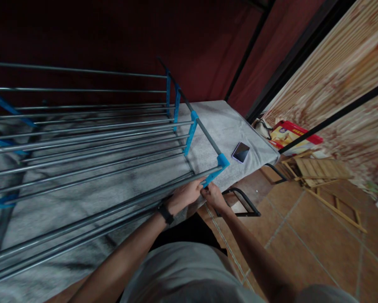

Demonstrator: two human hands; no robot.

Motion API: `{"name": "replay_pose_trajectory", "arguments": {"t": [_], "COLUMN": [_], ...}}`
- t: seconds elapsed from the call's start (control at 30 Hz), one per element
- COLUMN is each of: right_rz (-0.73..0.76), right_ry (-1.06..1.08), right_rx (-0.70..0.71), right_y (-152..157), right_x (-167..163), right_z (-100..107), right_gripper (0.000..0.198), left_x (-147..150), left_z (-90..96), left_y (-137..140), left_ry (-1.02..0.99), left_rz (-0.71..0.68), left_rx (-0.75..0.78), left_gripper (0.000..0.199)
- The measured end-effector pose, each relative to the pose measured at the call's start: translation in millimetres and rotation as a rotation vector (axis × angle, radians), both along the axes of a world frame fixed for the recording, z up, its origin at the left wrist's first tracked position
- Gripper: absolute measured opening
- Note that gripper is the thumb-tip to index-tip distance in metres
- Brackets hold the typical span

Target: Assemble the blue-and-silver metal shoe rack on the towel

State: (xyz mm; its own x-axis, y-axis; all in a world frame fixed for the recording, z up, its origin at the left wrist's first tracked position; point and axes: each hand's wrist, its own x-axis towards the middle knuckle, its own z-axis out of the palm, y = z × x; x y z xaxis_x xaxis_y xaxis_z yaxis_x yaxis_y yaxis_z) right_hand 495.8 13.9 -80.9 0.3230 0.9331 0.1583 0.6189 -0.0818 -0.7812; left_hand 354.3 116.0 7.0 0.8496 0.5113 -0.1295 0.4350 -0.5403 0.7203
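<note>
A drying rack with metal tubes (113, 208) and blue plastic brackets lies across the grey-covered bed. At its near right corner is a blue bracket (214, 173), joined to a thicker grey side tube (209, 136). My left hand (189, 193), with a black watch on the wrist, is closed around a lower tube end beside this bracket. On the bracket's outer side, my right hand (213, 195) is closed with bent fingers at its lower end. The fingers hide what lies between them.
A phone (241, 152) rests on the grey cover (226, 122) right of the rack. A black metal bar (248, 204) juts out below the bed edge. A folded wooden chair (321, 172) and a red-yellow box (291, 136) are on the right, near a patterned curtain (343, 71).
</note>
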Motion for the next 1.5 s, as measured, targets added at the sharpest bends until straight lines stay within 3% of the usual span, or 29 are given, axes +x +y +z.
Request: {"name": "replay_pose_trajectory", "arguments": {"t": [0.73, 1.03, 1.13, 1.23, 1.37, 1.5], "right_rz": [-0.04, -0.03, -0.003, 0.035, 0.051, 0.041], "right_ry": [-0.024, -0.034, -0.028, -0.016, -0.006, -0.011], "right_rx": [-0.017, -0.006, -0.001, 0.004, -0.008, -0.021], "right_y": [0, 0, 0, 1, 0, -2], "right_x": [-2, -3, 0, 3, 6, 7], "right_z": [-3, -8, -8, -9, -13, -16], "right_gripper": [0.021, 0.03, 0.028, 0.029, 0.032, 0.034], "left_x": [0, 4, 3, -17, -65, -81], "left_z": [-4.3, -14.4, -3.8, 2.9, -23.2, -58.8], "left_y": [-3, -2, -8, -26, -51, -51], "left_ry": [0.019, 0.032, 0.034, -0.034, -0.104, 0.15], "left_rz": [0.002, 0.019, -0.015, -0.095, -0.28, -0.004], "left_rx": [0.046, 0.051, 0.153, 0.381, 0.553, 0.52], "left_gripper": [0.044, 0.044, 0.045, 0.047, 0.046, 0.052]}}
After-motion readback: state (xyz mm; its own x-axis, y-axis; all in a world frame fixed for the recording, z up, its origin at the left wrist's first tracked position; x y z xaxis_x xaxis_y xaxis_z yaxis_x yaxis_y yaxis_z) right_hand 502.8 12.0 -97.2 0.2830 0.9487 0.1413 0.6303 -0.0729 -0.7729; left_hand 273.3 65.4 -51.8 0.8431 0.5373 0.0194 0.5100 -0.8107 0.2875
